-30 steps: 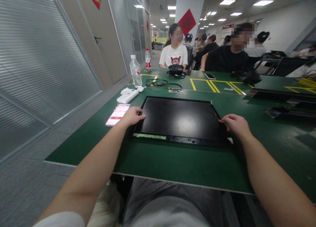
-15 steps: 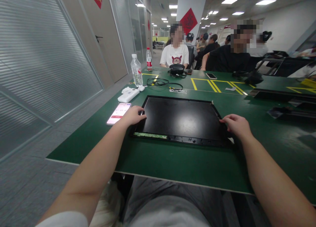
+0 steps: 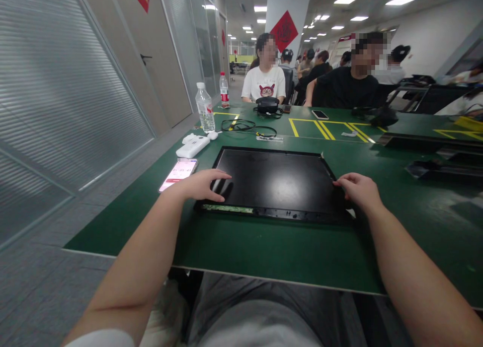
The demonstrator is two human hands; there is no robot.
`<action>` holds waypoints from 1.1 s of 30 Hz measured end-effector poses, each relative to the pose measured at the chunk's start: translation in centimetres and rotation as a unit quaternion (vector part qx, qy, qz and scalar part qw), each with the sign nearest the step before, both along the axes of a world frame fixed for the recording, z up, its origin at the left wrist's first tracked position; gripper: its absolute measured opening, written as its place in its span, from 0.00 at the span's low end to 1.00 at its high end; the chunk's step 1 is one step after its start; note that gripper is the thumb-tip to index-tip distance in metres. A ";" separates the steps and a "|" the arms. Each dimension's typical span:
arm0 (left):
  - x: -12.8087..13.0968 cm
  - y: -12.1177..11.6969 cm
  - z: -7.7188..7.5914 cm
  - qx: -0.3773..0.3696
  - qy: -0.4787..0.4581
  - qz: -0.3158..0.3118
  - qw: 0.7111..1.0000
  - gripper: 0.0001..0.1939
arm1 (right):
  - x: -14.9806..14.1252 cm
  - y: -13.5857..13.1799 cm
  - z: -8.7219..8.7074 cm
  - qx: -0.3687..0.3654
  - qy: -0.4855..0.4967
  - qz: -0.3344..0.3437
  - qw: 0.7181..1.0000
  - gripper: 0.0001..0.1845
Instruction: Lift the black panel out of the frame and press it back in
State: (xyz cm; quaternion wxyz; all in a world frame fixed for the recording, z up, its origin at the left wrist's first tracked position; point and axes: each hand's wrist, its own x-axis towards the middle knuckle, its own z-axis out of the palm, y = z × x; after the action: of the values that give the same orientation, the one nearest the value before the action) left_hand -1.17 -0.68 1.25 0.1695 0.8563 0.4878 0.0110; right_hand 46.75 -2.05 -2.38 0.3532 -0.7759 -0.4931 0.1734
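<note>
A black display panel [image 3: 271,181] lies flat on the green table [image 3: 279,251], with a green circuit strip [image 3: 228,209] along the left part of its near edge. At its left side, my left hand [image 3: 202,186] is open, thumb and fingers spread apart over the frame and the screen's corner area. The fingers reflect in the glossy surface. My right hand [image 3: 356,188] pinches the panel's right edge between thumb and forefinger; its other fingers are curled and partly hidden. Left of the panel, close to my left wrist, lies a lit phone [image 3: 178,174].
Behind the phone sit a white device [image 3: 193,147] and a water bottle [image 3: 205,108]. A black cable [image 3: 245,126], a red-capped bottle [image 3: 224,91] and a second phone [image 3: 320,115] lie farther back. Long black parts [image 3: 445,173] are at right. Two people sit across the table.
My left hand has let go of the panel's left edge and spread its fingers, shifting slightly nearer to me. My right hand keeps its pinch. The view has shifted slightly.
</note>
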 end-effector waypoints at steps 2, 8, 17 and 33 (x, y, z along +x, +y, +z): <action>-0.1 -0.1 0.2 -0.006 0.001 -0.010 1.000 0.43 | 0.1 0.0 -0.1 0.004 -0.001 0.006 1.000 0.09; -0.8 -0.1 0.5 -0.017 0.011 -0.024 1.000 0.47 | 0.2 0.0 -0.3 0.010 0.001 0.007 1.000 0.09; -0.8 -0.1 0.1 -0.037 0.057 0.088 0.994 0.58 | 0.0 -0.2 0.0 0.012 -0.005 0.006 1.000 0.09; -0.6 -0.1 0.4 -0.010 0.038 0.038 0.999 0.52 | 0.0 -0.1 0.0 0.011 -0.001 0.007 1.000 0.08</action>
State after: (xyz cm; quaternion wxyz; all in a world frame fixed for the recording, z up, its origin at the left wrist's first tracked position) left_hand -1.76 -0.79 1.64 0.1589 0.8350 0.5264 -0.0194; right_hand 46.75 -2.11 -2.38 0.3601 -0.7690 -0.5002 0.1698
